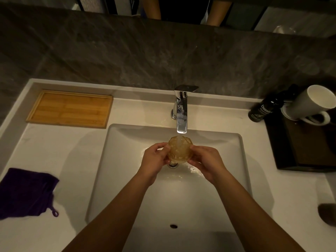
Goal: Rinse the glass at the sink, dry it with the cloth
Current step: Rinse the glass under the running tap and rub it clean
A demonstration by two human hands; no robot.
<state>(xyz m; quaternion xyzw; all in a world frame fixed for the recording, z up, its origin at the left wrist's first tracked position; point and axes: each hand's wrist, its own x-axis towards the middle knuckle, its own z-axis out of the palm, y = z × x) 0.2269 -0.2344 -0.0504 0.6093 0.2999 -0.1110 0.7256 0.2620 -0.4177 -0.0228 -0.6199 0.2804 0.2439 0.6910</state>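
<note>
An amber faceted glass [179,149] is held over the white sink basin [127,170], right under the chrome tap [181,113]. Water runs from the spout into the glass. My left hand [154,160] grips its left side and my right hand [207,163] grips its right side. A dark purple cloth [25,193] lies flat on the counter at the left, well apart from both hands.
A bamboo tray [70,109] sits at the back left of the counter. At the right stand a dark bottle [261,110], a white mug [309,104] and a dark tray [305,146]. A dark round object [327,213] lies at the right edge.
</note>
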